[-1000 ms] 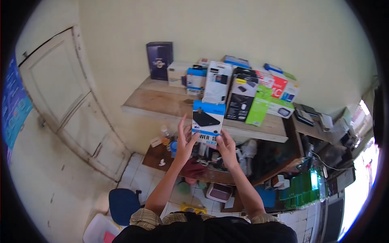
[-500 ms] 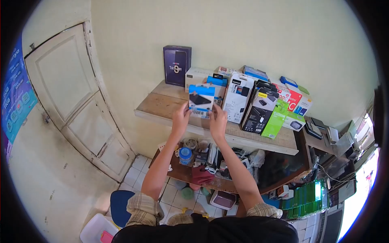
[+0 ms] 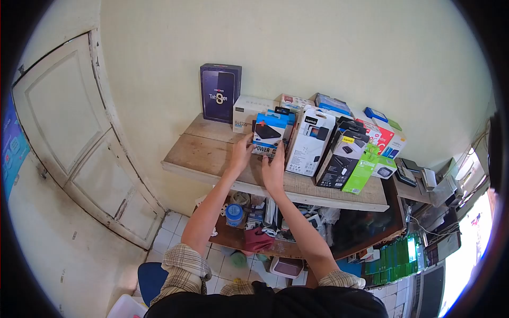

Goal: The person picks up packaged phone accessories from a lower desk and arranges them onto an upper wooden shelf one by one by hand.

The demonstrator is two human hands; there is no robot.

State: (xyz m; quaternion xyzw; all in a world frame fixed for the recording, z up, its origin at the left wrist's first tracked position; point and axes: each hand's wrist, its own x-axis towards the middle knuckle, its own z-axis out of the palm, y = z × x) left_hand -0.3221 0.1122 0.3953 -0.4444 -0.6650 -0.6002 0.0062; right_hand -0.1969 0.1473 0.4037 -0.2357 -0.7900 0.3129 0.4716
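Between my two hands is a blue and white power bank box (image 3: 268, 130), upright, with a black device pictured on its front. The fingers of my left hand (image 3: 243, 152) are closed on its lower left side. My right hand (image 3: 274, 167) holds the lower right corner. The box is at the wooden shelf (image 3: 201, 153), in front of another blue box and a white speaker box (image 3: 245, 112). Close on the right stands a tall white box (image 3: 312, 142). Whether the held box's bottom edge touches the shelf is hard to see.
A purple tablet box (image 3: 220, 94) stands at the shelf's back left. Black (image 3: 339, 161), green (image 3: 358, 175) and red boxes crowd the right side. Below the shelf is a cluttered lower surface with a blue-lidded jar (image 3: 234, 213). A door (image 3: 74, 132) is at left.
The power bank box has moved back and settled lower, close to the boxes behind it. My hands have followed it, and the right hand has slid lower on it. The view has shifted slightly.
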